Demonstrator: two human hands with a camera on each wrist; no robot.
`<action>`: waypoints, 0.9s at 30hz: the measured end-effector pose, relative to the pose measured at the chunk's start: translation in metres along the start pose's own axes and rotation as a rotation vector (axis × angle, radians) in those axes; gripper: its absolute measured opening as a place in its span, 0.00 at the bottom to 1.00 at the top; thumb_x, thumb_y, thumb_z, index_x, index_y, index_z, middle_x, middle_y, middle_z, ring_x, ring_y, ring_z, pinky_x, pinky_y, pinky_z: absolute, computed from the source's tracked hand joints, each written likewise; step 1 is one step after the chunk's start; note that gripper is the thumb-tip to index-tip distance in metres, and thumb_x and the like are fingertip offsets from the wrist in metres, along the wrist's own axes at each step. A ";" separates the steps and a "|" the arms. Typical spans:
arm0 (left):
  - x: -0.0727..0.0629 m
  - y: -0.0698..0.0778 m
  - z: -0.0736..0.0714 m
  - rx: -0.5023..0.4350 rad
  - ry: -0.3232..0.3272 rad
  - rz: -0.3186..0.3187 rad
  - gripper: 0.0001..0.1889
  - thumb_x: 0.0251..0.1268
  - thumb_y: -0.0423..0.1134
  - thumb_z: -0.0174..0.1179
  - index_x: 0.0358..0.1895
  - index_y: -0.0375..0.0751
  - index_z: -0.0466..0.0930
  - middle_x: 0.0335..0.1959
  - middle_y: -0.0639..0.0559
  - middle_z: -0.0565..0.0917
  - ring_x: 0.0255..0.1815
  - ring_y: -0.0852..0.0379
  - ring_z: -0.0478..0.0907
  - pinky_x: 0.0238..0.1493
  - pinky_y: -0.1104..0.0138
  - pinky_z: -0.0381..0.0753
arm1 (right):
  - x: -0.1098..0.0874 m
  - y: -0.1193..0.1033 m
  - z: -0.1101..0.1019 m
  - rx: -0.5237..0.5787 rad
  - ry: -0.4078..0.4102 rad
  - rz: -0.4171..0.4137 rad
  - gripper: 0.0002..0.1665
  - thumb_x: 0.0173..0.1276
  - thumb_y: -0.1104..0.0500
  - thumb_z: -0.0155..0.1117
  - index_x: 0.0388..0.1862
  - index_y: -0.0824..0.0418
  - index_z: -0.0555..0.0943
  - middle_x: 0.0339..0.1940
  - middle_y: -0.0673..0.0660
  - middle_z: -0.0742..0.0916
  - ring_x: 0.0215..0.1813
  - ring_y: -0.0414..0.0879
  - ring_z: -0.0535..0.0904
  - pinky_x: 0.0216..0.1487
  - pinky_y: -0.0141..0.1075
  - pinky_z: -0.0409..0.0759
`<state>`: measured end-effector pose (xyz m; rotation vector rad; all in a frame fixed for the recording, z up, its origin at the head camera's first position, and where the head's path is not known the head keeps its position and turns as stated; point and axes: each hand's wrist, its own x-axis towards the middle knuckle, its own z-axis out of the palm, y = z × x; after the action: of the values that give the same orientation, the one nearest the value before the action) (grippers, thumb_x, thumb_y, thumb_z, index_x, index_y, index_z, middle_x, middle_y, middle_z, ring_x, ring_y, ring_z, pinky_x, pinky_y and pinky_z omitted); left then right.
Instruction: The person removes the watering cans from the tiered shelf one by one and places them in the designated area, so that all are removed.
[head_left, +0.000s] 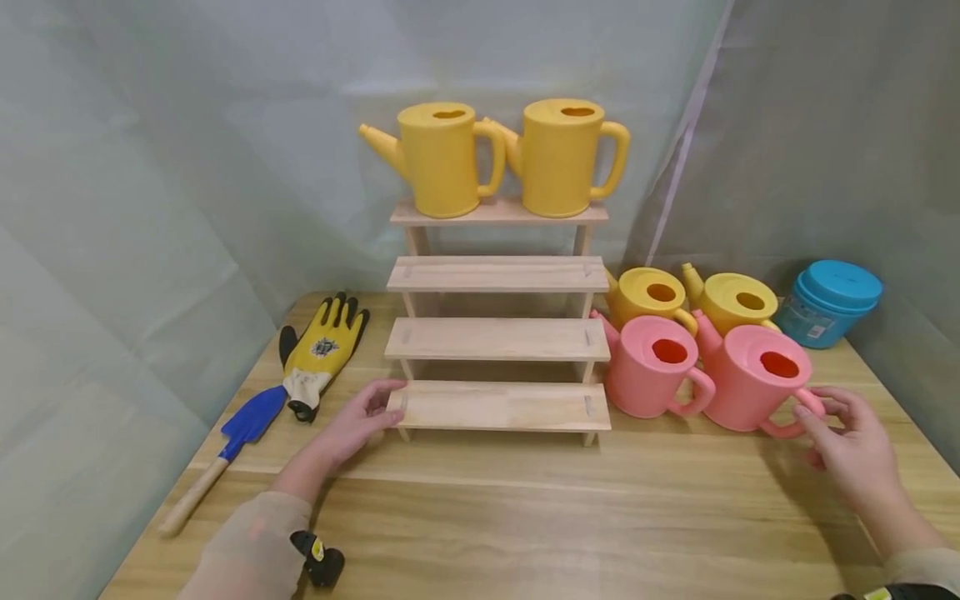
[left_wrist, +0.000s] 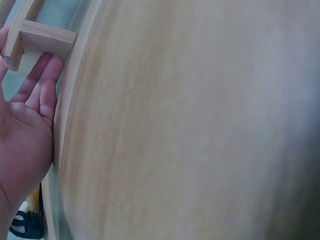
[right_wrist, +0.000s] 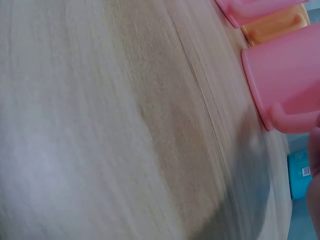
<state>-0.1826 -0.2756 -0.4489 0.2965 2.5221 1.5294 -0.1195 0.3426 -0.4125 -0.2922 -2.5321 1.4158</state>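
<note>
A wooden step shelf with several tiers stands mid-table. My left hand grips the left end of its lowest board, and the left wrist view shows that hand's fingers beside a shelf leg. At the right, my right hand holds the handle of a pink watering can, which stands on the table with its spout to the left. Another pink watering can is just left of it. In the right wrist view only the edge of the right hand shows by the handle.
Two yellow watering cans, one left and one right, stand on the top tier. Behind the pink cans are two more yellow cans and a blue-lidded jar. A yellow-black glove and a blue trowel lie at the left.
</note>
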 end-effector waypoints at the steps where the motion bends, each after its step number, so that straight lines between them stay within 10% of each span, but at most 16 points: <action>1: 0.001 0.000 0.000 -0.005 -0.002 -0.001 0.29 0.63 0.48 0.60 0.66 0.43 0.64 0.69 0.36 0.59 0.69 0.37 0.54 0.66 0.45 0.53 | 0.000 0.000 -0.001 -0.002 0.009 -0.003 0.22 0.69 0.52 0.57 0.58 0.38 0.65 0.40 0.39 0.70 0.17 0.48 0.74 0.20 0.32 0.77; 13: 0.001 0.000 -0.001 -0.011 -0.015 -0.021 0.30 0.63 0.48 0.60 0.66 0.44 0.63 0.68 0.36 0.60 0.66 0.37 0.59 0.64 0.45 0.58 | 0.024 -0.045 -0.024 -0.038 0.253 -0.131 0.22 0.70 0.56 0.55 0.60 0.41 0.65 0.39 0.32 0.71 0.15 0.35 0.70 0.17 0.23 0.69; 27: -0.001 0.001 -0.001 0.006 -0.014 -0.023 0.29 0.63 0.48 0.60 0.66 0.47 0.63 0.64 0.37 0.65 0.60 0.41 0.66 0.58 0.50 0.65 | 0.066 -0.146 -0.013 -0.100 0.101 -0.206 0.33 0.68 0.48 0.56 0.70 0.45 0.58 0.50 0.47 0.72 0.22 0.38 0.74 0.25 0.22 0.74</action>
<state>-0.1820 -0.2764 -0.4479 0.2777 2.5114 1.5062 -0.1882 0.2966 -0.2750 -0.1117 -2.4739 1.1716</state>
